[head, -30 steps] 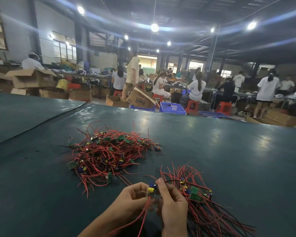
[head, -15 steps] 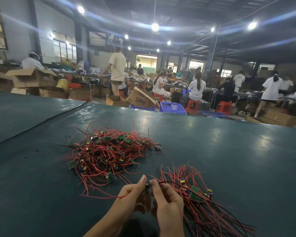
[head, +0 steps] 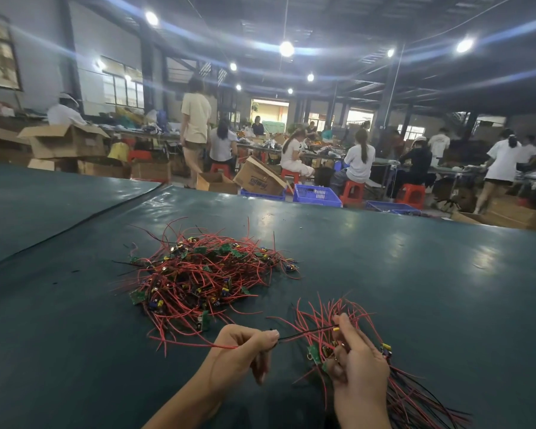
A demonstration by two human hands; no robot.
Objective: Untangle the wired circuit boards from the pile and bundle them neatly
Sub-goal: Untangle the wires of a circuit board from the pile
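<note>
Left hand (head: 239,354), right hand (head: 359,366) now apart, wire (head: 307,333) apparently pinched by both; pile (head: 205,277) beyond

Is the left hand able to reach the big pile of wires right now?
Probably yes. The pile lies just beyond the left hand, with nothing between them. But that hand pinches a wire, so it would likely have to let go first.

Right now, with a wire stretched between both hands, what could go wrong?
1. The thin black wire is stretched between the left hand and right hand; pulling harder may strain its joint.
2. The red wire end trailing from the left grip lies beside the tangled pile of red-wired green boards; it could snag.
3. The right hand's fanned bundle of wired boards could slip apart.
</note>
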